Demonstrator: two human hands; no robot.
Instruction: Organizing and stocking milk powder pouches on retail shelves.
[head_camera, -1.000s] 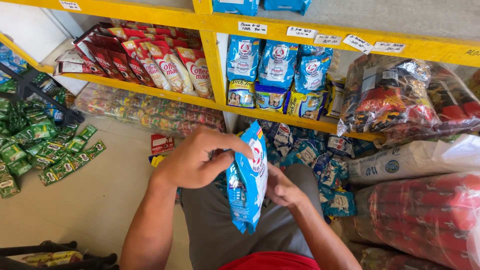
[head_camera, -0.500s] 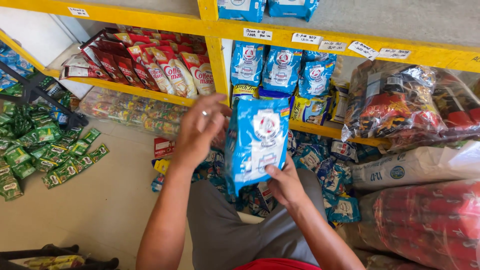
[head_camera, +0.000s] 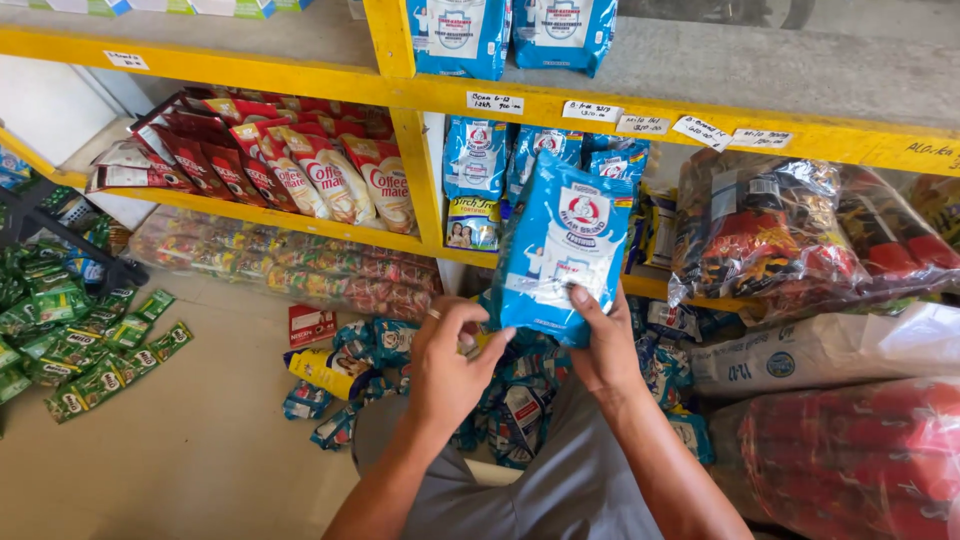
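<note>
The blue pouch (head_camera: 565, 250) stands upright in the middle of the view, raised in front of the yellow shelf (head_camera: 640, 105) where more blue pouches (head_camera: 478, 160) of the same kind stand in a row. The right hand (head_camera: 600, 345) is clamped on its lower edge, thumb across the front. The left hand (head_camera: 450, 360) is just left of it, fingers curled, fingertips touching the pouch's lower left corner. On the floor (head_camera: 200, 450) near the person's knees lies a heap of small blue sachets (head_camera: 515, 400). Red and cream packets (head_camera: 300, 170) lean on the shelf to the left, green sachets (head_camera: 80, 350) lie far left, and clear-wrapped bundles (head_camera: 770, 230) sit to the right.
</note>
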